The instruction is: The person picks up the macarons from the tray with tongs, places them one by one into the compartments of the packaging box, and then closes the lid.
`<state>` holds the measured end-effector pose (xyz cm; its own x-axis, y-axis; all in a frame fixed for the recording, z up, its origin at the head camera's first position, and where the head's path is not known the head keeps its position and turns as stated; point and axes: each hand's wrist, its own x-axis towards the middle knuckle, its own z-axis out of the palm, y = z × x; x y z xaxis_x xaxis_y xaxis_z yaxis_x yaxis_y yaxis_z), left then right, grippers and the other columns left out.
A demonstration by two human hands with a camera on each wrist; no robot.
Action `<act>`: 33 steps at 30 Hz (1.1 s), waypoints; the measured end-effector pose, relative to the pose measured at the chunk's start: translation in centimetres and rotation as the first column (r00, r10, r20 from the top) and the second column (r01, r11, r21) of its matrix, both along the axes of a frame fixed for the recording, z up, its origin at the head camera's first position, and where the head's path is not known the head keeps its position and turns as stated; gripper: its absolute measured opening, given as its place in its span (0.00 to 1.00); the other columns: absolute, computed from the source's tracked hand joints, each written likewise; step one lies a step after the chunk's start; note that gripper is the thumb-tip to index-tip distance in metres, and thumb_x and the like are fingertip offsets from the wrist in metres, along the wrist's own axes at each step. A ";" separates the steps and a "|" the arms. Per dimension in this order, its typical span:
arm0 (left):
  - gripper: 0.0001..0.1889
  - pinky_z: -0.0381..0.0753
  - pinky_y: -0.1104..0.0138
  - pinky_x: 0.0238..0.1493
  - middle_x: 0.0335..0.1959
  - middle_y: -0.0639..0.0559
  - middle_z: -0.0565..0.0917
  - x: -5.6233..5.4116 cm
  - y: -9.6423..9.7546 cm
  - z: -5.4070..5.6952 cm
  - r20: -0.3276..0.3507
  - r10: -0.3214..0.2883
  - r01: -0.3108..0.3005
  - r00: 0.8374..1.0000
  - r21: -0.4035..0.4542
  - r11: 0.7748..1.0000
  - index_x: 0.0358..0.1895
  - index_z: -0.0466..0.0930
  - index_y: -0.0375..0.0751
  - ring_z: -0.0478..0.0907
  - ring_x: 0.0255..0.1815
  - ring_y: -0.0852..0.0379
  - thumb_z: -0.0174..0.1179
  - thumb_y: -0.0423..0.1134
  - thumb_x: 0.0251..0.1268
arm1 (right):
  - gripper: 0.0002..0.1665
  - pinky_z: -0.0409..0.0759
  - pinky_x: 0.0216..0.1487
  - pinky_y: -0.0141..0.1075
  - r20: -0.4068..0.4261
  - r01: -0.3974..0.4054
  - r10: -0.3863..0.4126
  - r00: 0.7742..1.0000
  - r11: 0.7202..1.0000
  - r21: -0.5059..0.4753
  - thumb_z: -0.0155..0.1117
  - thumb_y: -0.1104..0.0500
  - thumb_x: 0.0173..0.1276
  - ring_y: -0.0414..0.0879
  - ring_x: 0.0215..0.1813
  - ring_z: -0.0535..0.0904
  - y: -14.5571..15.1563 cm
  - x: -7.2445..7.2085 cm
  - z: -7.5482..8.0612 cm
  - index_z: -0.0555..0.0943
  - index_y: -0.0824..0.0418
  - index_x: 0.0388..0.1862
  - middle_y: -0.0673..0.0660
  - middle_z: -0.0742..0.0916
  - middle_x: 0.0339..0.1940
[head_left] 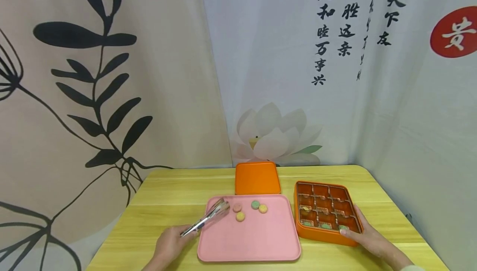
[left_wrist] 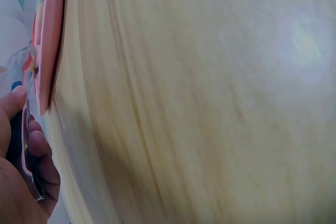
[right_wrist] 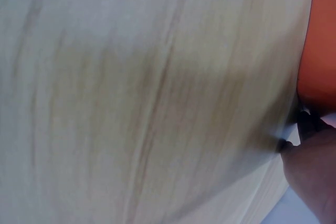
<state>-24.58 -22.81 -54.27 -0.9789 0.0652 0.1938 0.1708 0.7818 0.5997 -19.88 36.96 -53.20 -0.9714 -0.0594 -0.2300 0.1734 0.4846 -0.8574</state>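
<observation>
My left hand grips a pair of metal tongs, whose tips reach over the left side of a pink tray. Near the tray's far edge lie a pink macaron, a green macaron and two yellow macarons. At the tray's right, my right hand holds the near right corner of an orange box, thumb over its rim. Several green pieces sit in the box's nearest row of compartments. In the left wrist view the fingers wrap the tongs' handle.
Behind the tray lies an orange lid. Everything stands on a wood-grain table. A printed curtain hangs behind it and along the right side.
</observation>
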 end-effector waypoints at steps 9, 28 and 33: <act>0.12 0.62 0.67 0.20 0.16 0.62 0.72 -0.2 0.6 0.4 0.038 0.000 -0.002 0.999 0.053 0.999 0.42 0.90 0.53 0.62 0.17 0.62 0.70 0.52 0.58 | 0.63 0.64 0.62 0.64 -0.012 -0.008 0.007 1.000 1.000 -0.011 0.61 0.48 0.73 0.77 0.72 0.53 0.0 0.1 -0.1 0.20 0.59 0.77 0.82 0.47 0.74; 0.13 0.64 0.71 0.19 0.17 0.61 0.74 -1.0 5.0 1.9 0.048 -0.093 0.085 0.995 0.145 0.986 0.45 0.89 0.48 0.65 0.18 0.63 0.69 0.49 0.60 | 0.64 0.64 0.63 0.65 -0.020 -0.002 0.002 1.000 1.000 -0.017 0.61 0.47 0.72 0.77 0.72 0.54 0.0 0.2 -0.3 0.21 0.59 0.77 0.82 0.47 0.74; 0.14 0.65 0.71 0.21 0.20 0.61 0.76 -1.4 6.2 2.0 0.046 -0.135 0.126 0.990 0.167 0.978 0.45 0.89 0.49 0.66 0.20 0.63 0.69 0.50 0.60 | 0.63 0.61 0.63 0.67 -0.015 -0.006 0.006 1.000 1.000 -0.021 0.60 0.46 0.73 0.78 0.72 0.52 0.0 0.3 -0.1 0.20 0.60 0.77 0.82 0.46 0.74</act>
<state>-26.03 -16.57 -52.29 -0.9737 0.1655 0.1568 0.2272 0.6458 0.7289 -19.53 36.97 -53.31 -0.9743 -0.0696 -0.2144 0.1580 0.4675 -0.8698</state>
